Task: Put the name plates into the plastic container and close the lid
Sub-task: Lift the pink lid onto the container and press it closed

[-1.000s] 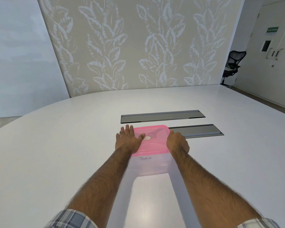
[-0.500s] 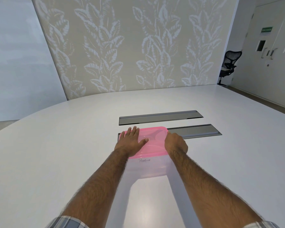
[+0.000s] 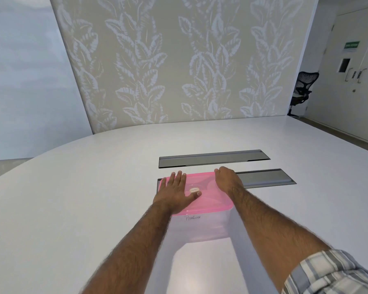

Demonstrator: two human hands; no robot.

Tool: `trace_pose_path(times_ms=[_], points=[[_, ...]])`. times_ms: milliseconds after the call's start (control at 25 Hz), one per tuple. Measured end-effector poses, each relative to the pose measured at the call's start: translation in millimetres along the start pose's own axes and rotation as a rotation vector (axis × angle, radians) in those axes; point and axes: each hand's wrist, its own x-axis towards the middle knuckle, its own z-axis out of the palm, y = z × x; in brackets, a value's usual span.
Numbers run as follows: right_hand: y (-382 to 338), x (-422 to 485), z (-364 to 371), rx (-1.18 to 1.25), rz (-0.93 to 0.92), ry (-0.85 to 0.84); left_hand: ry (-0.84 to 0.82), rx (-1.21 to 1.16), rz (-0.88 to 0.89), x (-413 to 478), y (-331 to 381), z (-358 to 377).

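Observation:
A translucent plastic container [image 3: 202, 228] with "Penguin" written on its front wall stands on the white table. A pink lid [image 3: 212, 198] lies on top of it. My left hand [image 3: 174, 192] rests flat on the lid's left half, fingers spread and thumb near the round label in the middle. My right hand [image 3: 227, 179] sits at the lid's far right corner with its fingers curled down over the rim. No name plates show; I cannot make out the contents through the cloudy walls.
The container stands on a large white oval table [image 3: 72, 198]. Two grey recessed cable hatches [image 3: 212, 158] [image 3: 266, 178] lie just beyond it. A leaf-patterned wall is behind the table, with a black office chair [image 3: 302, 90] and doors [image 3: 353, 71] at far right.
My left hand has slid farther onto the lid toward its far left. My right hand has moved along the right edge to the far right corner.

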Motion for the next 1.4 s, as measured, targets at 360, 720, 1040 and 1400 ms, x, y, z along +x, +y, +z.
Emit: trace_pose_path(times_ms=[360,720,1040,1400], points=[[-13,33,-5,0.032,0.086,-0.193,0.016,-0.014,0.008,1,-1,4],[-12,40,-3,0.019,0.048,-0.246,0.004,-0.029,0.012,1,-1,2],[-13,39,-3,0.002,0.008,-0.217,-0.002,-0.031,0.006,-1,0,0],[-11,42,0,-0.036,0.009,-0.210,-0.018,-0.030,0.001,-2,1,-2]])
